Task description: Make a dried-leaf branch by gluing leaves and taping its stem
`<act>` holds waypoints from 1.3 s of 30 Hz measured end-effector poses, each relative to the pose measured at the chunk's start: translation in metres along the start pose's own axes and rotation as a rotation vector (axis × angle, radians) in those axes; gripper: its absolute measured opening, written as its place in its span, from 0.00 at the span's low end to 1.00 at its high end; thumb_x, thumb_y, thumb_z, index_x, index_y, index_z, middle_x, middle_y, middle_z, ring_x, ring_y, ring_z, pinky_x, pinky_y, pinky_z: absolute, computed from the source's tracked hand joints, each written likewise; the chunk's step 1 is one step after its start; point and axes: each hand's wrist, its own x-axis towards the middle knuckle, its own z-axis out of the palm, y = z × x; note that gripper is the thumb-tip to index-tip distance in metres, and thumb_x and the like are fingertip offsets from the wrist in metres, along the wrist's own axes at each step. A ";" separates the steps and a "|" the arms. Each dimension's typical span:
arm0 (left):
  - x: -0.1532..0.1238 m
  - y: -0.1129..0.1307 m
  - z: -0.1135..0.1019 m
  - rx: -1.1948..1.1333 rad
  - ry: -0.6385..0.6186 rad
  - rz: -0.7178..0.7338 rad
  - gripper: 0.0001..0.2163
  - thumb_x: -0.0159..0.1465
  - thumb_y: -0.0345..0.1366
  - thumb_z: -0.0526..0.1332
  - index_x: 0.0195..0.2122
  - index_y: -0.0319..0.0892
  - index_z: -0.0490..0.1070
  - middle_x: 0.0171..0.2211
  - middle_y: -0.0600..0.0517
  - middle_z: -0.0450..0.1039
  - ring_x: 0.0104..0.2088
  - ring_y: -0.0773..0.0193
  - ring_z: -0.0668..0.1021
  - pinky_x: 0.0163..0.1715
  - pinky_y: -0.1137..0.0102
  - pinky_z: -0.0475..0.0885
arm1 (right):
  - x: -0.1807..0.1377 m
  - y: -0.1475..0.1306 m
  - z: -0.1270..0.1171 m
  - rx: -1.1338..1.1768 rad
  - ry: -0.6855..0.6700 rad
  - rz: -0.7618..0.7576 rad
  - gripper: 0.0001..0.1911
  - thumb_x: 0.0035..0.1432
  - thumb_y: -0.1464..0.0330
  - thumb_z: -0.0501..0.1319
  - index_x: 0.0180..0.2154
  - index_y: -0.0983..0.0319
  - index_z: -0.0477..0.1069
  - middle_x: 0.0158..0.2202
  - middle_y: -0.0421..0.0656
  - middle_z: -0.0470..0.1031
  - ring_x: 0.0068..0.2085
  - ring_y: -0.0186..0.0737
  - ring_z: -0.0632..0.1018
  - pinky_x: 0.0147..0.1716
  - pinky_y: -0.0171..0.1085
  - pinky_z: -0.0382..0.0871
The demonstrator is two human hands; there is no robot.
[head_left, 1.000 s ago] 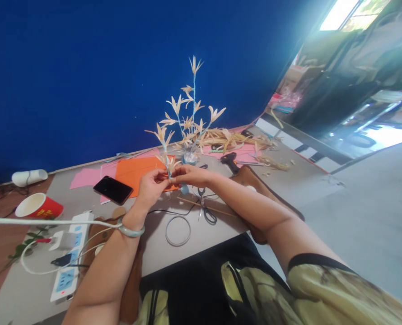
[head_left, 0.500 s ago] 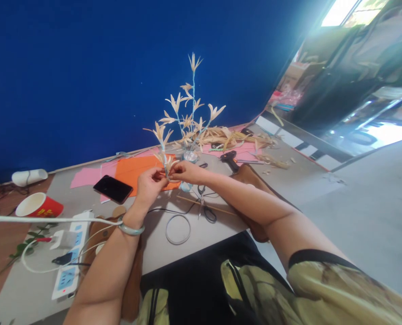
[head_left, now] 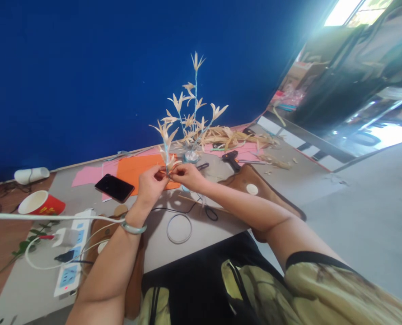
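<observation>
My left hand (head_left: 151,186) pinches the lower stem of a flower spray (head_left: 167,135) with pale, dried-husk-like petals and a light blue wrapped stem. My right hand (head_left: 190,176) closes its fingertips on the same stem, right beside the left fingers. The fingertips hide the stem's lower end. Just behind, a taller arrangement of similar flowers (head_left: 195,92) rises from a small clear holder (head_left: 190,157). Scissors (head_left: 211,213) lie under my right forearm, mostly covered by it.
A phone (head_left: 114,188) rests by orange paper (head_left: 129,169). A red paper cup (head_left: 52,204) and a power strip (head_left: 68,273) with cables stand left. A glue gun (head_left: 232,159), husk strips (head_left: 235,134) and a brown pad (head_left: 272,198) are to the right; a wire ring (head_left: 179,229) lies in front.
My right hand has turned a little and its forearm has dropped, covering more of the scissors and uncovering a white disc on the brown pad. The held spray has tilted slightly.
</observation>
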 end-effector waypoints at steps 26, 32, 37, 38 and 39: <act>-0.007 -0.003 0.006 0.446 0.069 0.268 0.08 0.60 0.29 0.57 0.39 0.41 0.73 0.35 0.46 0.77 0.37 0.56 0.78 0.39 0.65 0.70 | 0.006 0.006 0.013 0.089 0.140 -0.004 0.16 0.46 0.60 0.66 0.20 0.65 0.68 0.22 0.39 0.67 0.27 0.31 0.67 0.27 0.32 0.61; -0.008 -0.002 0.010 0.407 0.068 0.287 0.10 0.59 0.28 0.59 0.41 0.40 0.73 0.34 0.46 0.78 0.35 0.58 0.79 0.39 0.65 0.72 | 0.004 0.010 0.008 0.057 0.116 -0.052 0.15 0.49 0.61 0.63 0.22 0.65 0.68 0.22 0.39 0.67 0.26 0.30 0.66 0.28 0.32 0.61; -0.008 -0.002 0.010 0.219 0.028 0.230 0.10 0.59 0.30 0.60 0.42 0.39 0.75 0.36 0.45 0.77 0.36 0.58 0.80 0.39 0.65 0.75 | 0.003 0.012 0.004 0.051 0.124 -0.061 0.15 0.52 0.60 0.63 0.24 0.65 0.69 0.23 0.39 0.68 0.26 0.31 0.66 0.28 0.32 0.61; -0.007 -0.002 0.010 0.126 0.008 0.190 0.10 0.60 0.32 0.60 0.42 0.39 0.75 0.37 0.45 0.77 0.36 0.58 0.81 0.38 0.65 0.75 | 0.003 0.012 0.003 0.073 0.110 -0.060 0.15 0.52 0.60 0.63 0.24 0.65 0.69 0.23 0.39 0.68 0.26 0.31 0.67 0.28 0.32 0.62; -0.006 -0.001 0.009 0.015 -0.015 0.131 0.10 0.60 0.34 0.61 0.42 0.39 0.75 0.37 0.45 0.77 0.34 0.59 0.81 0.37 0.66 0.76 | 0.002 0.011 0.002 0.100 0.093 -0.058 0.15 0.53 0.60 0.63 0.25 0.65 0.69 0.23 0.40 0.69 0.26 0.31 0.68 0.29 0.33 0.63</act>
